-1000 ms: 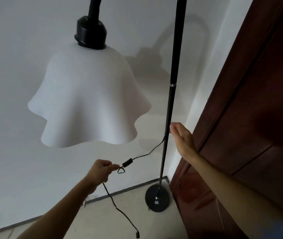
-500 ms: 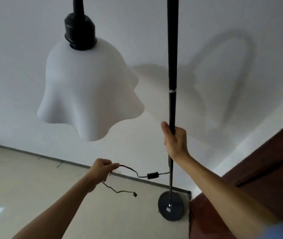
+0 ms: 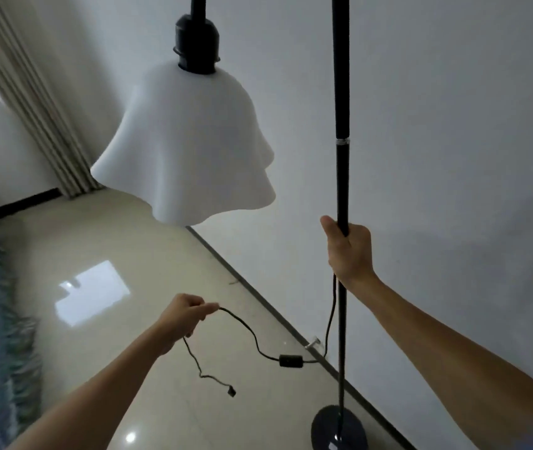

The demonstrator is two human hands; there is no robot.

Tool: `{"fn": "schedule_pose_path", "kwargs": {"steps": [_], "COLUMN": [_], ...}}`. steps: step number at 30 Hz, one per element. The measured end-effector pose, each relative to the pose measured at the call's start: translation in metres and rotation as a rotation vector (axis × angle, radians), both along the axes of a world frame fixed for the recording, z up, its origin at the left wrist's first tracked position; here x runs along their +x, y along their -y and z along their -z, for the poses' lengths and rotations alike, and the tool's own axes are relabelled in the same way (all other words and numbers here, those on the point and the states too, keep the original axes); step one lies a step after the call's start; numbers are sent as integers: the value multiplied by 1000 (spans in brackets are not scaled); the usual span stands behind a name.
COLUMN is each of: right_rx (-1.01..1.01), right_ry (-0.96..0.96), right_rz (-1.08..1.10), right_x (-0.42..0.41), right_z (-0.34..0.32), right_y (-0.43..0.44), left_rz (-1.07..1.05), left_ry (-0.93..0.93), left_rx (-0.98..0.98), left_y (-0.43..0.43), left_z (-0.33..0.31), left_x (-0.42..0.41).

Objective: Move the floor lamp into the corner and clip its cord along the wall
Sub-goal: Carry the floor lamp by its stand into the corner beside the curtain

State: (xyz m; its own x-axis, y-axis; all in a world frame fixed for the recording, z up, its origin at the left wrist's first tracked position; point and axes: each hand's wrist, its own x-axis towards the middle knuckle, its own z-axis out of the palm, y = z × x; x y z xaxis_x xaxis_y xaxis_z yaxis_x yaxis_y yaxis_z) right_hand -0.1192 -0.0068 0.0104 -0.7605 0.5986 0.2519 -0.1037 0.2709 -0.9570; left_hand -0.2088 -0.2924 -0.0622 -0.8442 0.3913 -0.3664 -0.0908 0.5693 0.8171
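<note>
Door is gone from view; right hand now has a closed grip on the lamp pole; left hand pinches the cord; carrying has probably begun.

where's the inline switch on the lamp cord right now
In the head view, the inline switch hangs low and centre-right on the cord, just left of the lamp pole and near the baseboard, between the left hand and the pole.
</note>
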Motion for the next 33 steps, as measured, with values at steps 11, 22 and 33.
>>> {"fn": "schedule_pose_path", "kwargs": {"steps": [11, 22, 33], "right_rx": [-115, -143, -159], "right_ry": [5, -39, 16], "right_rz": [-138, -342, -538], "right_x": [-256, -542, -827], "right_z": [-25, -44, -59], "right_y": [144, 243, 339], "left_rz": [-184, -420, -655], "left_ry": [-73, -130, -167], "left_rx": [-56, -107, -105], "left_y": [171, 260, 343], "left_z": [-21, -23, -43], "left_x": [-202, -425, -634]}}
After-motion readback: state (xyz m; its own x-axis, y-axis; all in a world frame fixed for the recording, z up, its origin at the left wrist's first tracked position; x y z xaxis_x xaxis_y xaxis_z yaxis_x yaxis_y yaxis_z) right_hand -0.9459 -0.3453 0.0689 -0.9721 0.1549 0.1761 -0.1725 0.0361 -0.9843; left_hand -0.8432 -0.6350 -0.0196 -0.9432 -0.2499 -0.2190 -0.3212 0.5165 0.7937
